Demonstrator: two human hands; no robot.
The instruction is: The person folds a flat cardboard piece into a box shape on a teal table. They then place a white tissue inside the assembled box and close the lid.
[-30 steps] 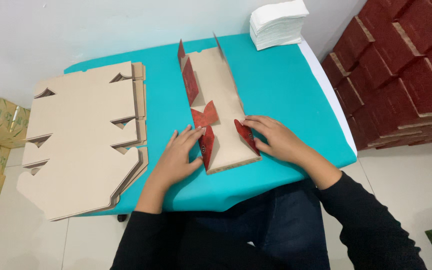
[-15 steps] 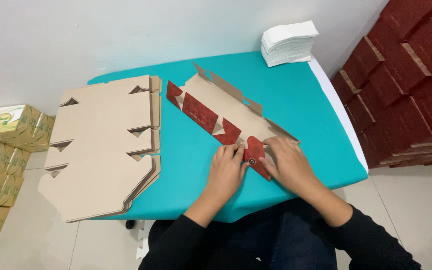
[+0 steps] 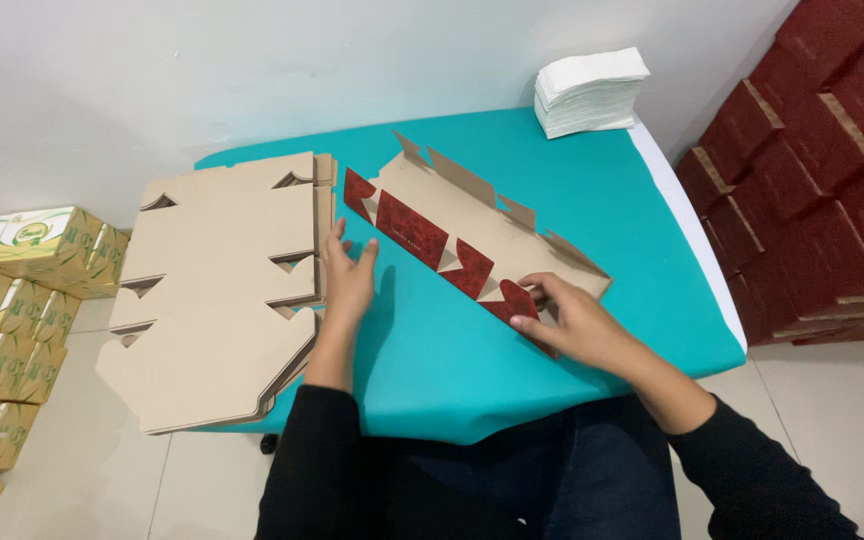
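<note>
A long cardboard box blank (image 3: 462,225), brown inside and dark red outside, lies diagonally on the teal table (image 3: 592,190) with its side flaps partly raised. My right hand (image 3: 572,325) presses on its near end, fingers on a red flap. My left hand (image 3: 349,280) is stretched out flat, fingers apart, at the right edge of a stack of flat brown cardboard blanks (image 3: 217,300); it holds nothing. Both my arms are in black sleeves.
A pile of white paper sheets (image 3: 589,90) sits at the table's far right corner. Dark red finished boxes (image 3: 832,170) are stacked at the right. Green and white cartons (image 3: 12,300) stand on the floor at the left. A white wall runs behind.
My left hand has left the red blank's near end and moved left to the brown stack. The blank has turned further diagonal. My right hand stays on its near end.
</note>
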